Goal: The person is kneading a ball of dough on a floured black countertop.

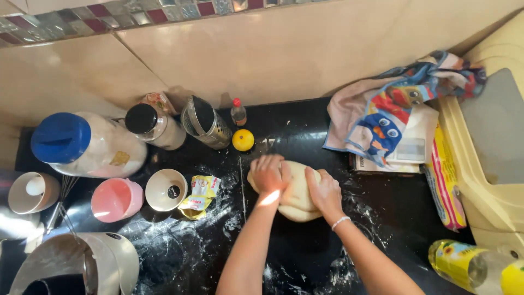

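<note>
Pale dough [297, 199] under both hands, left [267, 173], right [326, 192], pressing flat, blue-lidded jar [87, 146] of flour

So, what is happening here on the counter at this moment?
A person is pressing both bare hands into a lump of pale dough on a black, flour-dusted counter. The left hand lies on the dough's upper left part, and the right hand on its right side. A lemon sits just behind the dough. A pink cup, a small white bowl and a crumpled yellow packet stand to the left.
</note>
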